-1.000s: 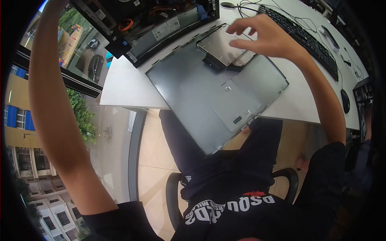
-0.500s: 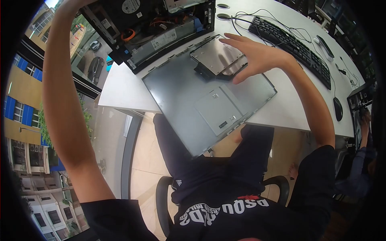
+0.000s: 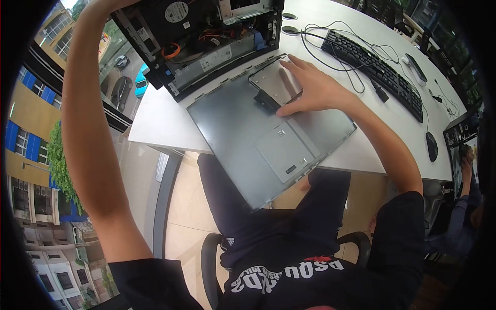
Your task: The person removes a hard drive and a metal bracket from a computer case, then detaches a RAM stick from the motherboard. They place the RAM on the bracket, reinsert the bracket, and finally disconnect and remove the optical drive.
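Note:
On the silver side panel (image 3: 222,121) lies a flat metal drive (image 3: 268,82) with a black plastic piece along its near edge. My right hand (image 3: 315,88) spans this drive, thumb on the near edge and fingers on the far edge, closed around it. Behind the panel stands a black computer case (image 3: 206,64), its open side showing a fan label, orange cables and a metal bracket. At the upper left, my left hand (image 3: 106,5) reaches to the top of the case; its fingers are cut off by the frame.
To the right on the white desk (image 3: 310,44) are a black keyboard (image 3: 372,67), loose cables, and a black mouse (image 3: 431,146). The panel's near corner overhangs the desk edge above my lap. Another person's arm (image 3: 465,175) shows at the far right beside another computer.
My right hand has moved left and down onto the drive, closing from a spread pose over its right end. My left arm stays raised by the case. The view has shifted slightly.

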{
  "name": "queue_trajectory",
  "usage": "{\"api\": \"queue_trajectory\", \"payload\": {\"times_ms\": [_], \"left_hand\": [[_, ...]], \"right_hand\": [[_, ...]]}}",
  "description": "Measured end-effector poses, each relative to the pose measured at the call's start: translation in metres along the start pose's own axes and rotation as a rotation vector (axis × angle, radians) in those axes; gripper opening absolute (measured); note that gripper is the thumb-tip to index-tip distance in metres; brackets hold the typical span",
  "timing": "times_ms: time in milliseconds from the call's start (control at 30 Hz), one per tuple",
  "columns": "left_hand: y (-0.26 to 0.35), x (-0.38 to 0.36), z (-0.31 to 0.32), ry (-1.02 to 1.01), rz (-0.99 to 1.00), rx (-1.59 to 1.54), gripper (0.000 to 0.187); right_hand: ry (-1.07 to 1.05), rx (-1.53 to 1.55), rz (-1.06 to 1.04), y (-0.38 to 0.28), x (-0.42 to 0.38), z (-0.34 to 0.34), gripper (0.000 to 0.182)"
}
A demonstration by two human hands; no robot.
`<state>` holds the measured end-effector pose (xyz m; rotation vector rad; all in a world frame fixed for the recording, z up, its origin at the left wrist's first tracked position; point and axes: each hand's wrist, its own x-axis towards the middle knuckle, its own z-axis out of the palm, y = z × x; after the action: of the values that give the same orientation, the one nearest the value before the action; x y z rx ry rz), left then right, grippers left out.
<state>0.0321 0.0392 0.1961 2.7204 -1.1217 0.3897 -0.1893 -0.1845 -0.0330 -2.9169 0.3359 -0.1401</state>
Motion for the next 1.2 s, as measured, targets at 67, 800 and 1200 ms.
{"api": "queue_trajectory", "payload": {"times_ms": [67,800,1200], "left_hand": [[0.001,-0.002,-0.001,-0.015,0.018,-0.027,0.088],[0.091,-0.06,0.102,-0.512,0.48,-0.808,0.043],[0.058,-0.052,0.121,0.118,-0.056,-1.486,0.04]], "right_hand": [[0.049,0.032,-0.024,-0.003,-0.001,-0.002,0.12],[-0.147,1.466,0.096,-0.002,-0.034,-0.051,0.074],[0.359,1.407,0.303,0.082,-0.046,-0.033,0.063]]}}
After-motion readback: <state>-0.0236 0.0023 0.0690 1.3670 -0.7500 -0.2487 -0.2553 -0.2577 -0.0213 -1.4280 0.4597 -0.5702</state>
